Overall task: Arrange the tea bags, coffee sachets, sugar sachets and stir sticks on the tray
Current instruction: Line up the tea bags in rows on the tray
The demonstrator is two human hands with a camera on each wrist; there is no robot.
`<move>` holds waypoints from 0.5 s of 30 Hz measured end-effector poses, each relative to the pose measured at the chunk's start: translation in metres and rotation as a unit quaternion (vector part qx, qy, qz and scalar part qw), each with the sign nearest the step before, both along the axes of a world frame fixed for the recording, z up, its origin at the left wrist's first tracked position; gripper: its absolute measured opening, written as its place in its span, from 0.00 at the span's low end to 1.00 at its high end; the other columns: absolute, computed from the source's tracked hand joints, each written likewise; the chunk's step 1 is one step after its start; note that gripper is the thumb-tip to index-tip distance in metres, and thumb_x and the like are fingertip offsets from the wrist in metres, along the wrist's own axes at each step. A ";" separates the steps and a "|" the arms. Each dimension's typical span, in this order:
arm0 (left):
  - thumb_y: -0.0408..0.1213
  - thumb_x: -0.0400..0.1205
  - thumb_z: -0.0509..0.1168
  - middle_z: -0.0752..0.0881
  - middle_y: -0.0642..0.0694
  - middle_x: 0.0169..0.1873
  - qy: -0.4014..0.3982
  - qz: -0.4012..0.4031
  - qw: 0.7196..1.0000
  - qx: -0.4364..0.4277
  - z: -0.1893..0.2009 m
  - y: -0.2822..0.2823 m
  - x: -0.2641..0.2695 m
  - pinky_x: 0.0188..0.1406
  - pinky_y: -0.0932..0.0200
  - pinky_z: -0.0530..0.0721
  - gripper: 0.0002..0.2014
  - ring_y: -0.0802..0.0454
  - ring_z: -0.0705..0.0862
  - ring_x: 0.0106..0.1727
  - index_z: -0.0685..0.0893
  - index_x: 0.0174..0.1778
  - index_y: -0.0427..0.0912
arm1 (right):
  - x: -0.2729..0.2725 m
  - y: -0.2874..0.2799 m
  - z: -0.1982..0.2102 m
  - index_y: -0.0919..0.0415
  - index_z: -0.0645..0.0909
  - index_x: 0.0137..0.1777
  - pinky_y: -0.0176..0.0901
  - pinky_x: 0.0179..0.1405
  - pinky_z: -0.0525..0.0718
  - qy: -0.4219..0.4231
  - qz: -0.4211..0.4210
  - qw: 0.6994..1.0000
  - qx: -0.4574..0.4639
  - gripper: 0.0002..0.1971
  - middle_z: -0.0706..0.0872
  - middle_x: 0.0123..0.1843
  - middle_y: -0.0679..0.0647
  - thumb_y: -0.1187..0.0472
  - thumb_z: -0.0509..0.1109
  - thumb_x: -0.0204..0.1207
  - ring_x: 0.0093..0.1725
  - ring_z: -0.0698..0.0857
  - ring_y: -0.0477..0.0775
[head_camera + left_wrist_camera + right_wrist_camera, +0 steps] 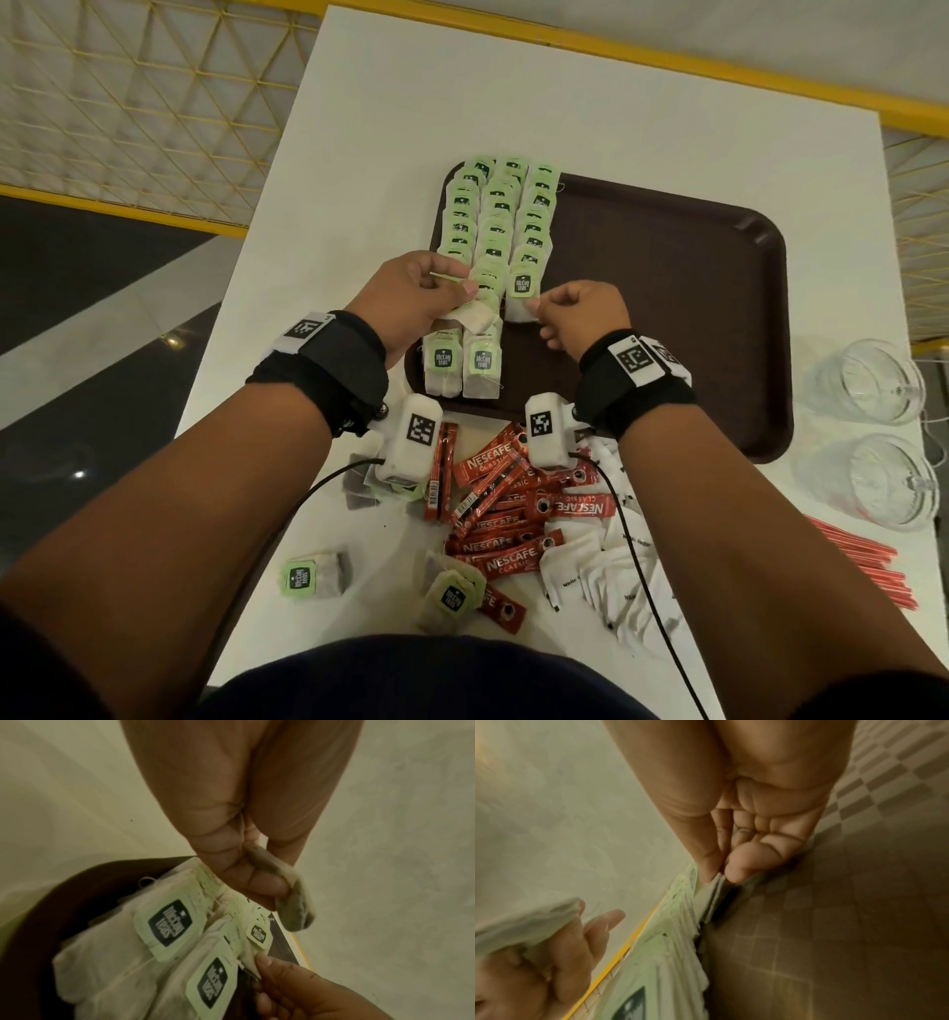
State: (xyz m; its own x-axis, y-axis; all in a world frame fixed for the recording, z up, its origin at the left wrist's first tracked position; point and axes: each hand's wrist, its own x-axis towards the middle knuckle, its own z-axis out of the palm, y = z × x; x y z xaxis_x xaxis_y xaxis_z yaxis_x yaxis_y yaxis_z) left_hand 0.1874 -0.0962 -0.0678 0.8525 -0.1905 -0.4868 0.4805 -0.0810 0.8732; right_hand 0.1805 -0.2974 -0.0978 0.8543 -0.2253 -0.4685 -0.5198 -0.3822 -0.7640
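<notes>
A white rectangular table (390, 103) carried a dark brown plastic tray (667, 288) near its middle. On the bare top nearer the person lay loose green-tagged tea bags (313, 573), a heap of red coffee sachets (506, 509), and white paper sugar sachets (611, 575) beside them. Red stir sticks (862, 565) lay along the right edge, just beside two clear glass cups (868, 383).

white table (667, 128), yellow mesh railing (128, 103)
</notes>
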 end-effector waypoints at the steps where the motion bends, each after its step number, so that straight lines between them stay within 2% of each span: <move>1: 0.30 0.79 0.72 0.88 0.32 0.54 0.006 -0.001 1.000 -0.006 0.000 0.001 0.000 0.57 0.48 0.89 0.11 0.42 0.90 0.55 0.83 0.56 0.40 | 0.001 0.000 -0.002 0.57 0.82 0.42 0.38 0.30 0.85 0.007 0.002 1.000 -0.011 0.07 0.86 0.37 0.55 0.57 0.76 0.77 0.30 0.82 0.47; 3: 0.28 0.77 0.74 0.87 0.32 0.52 0.009 -0.007 1.000 -0.012 0.002 0.003 -0.001 0.54 0.51 0.89 0.17 0.41 0.90 0.56 0.81 0.60 0.38 | 0.003 -0.001 -0.003 0.54 0.80 0.38 0.46 0.36 0.89 0.016 0.004 0.999 -0.036 0.09 0.87 0.38 0.56 0.55 0.76 0.75 0.31 0.83 0.50; 5: 0.28 0.76 0.76 0.88 0.37 0.47 -0.003 -0.018 1.000 -0.006 0.005 0.004 -0.001 0.48 0.56 0.89 0.20 0.45 0.90 0.52 0.81 0.62 0.38 | 0.002 -0.002 0.001 0.53 0.81 0.39 0.54 0.45 0.90 -0.004 0.021 0.995 -0.095 0.07 0.87 0.40 0.54 0.54 0.75 0.76 0.37 0.86 0.53; 6: 0.29 0.75 0.76 0.89 0.40 0.45 -0.012 -0.028 1.000 0.005 0.006 0.005 -0.001 0.44 0.58 0.89 0.20 0.49 0.90 0.49 0.81 0.62 0.38 | 0.000 -0.003 0.007 0.54 0.83 0.43 0.54 0.48 0.88 -0.024 0.037 0.991 -0.127 0.06 0.86 0.42 0.52 0.53 0.73 0.77 0.42 0.86 0.54; 8: 0.30 0.73 0.78 0.90 0.44 0.44 -0.032 -0.057 0.997 0.033 0.009 0.005 0.000 0.40 0.59 0.88 0.23 0.52 0.90 0.45 0.81 0.63 0.39 | -0.005 -0.002 0.022 0.56 0.85 0.52 0.48 0.51 0.84 -0.061 0.091 0.981 -0.157 0.08 0.85 0.47 0.50 0.53 0.69 0.80 0.48 0.84 0.51; 10: 0.34 0.72 0.80 0.90 0.46 0.45 -0.054 -0.090 0.992 0.062 0.012 0.003 0.000 0.38 0.58 0.88 0.25 0.53 0.89 0.43 0.80 0.64 0.42 | -0.011 0.002 0.039 0.57 0.85 0.59 0.40 0.50 0.79 -0.064 0.185 0.974 -0.115 0.11 0.86 0.52 0.50 0.54 0.68 0.82 0.50 0.83 0.46; 12: 0.37 0.71 0.81 0.90 0.49 0.45 -0.082 -0.111 0.986 0.090 0.014 -0.001 0.000 0.35 0.59 0.87 0.26 0.55 0.89 0.41 0.80 0.64 0.45 | -0.018 0.007 0.052 0.57 0.86 0.60 0.36 0.47 0.80 -0.039 0.264 0.963 -0.044 0.12 0.88 0.53 0.50 0.55 0.69 0.82 0.46 0.82 0.41; 15: 0.40 0.71 0.81 0.91 0.50 0.45 -0.120 -0.117 0.979 0.119 0.016 -0.006 -0.002 0.39 0.59 0.86 0.27 0.55 0.89 0.42 0.79 0.64 0.49 | -0.023 0.008 0.052 0.60 0.87 0.57 0.40 0.45 0.83 -0.011 0.269 0.963 0.031 0.09 0.90 0.51 0.59 0.59 0.72 0.79 0.45 0.84 0.46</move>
State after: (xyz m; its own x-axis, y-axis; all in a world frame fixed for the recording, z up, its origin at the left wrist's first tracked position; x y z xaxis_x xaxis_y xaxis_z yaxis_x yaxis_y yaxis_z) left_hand 0.1851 -0.1020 -0.0518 0.8941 -0.3009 -0.3317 0.2071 -0.3790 0.9019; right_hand 0.1570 -0.2895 -0.0463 0.8497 0.2795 -0.4471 -0.2433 -0.5444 -0.8027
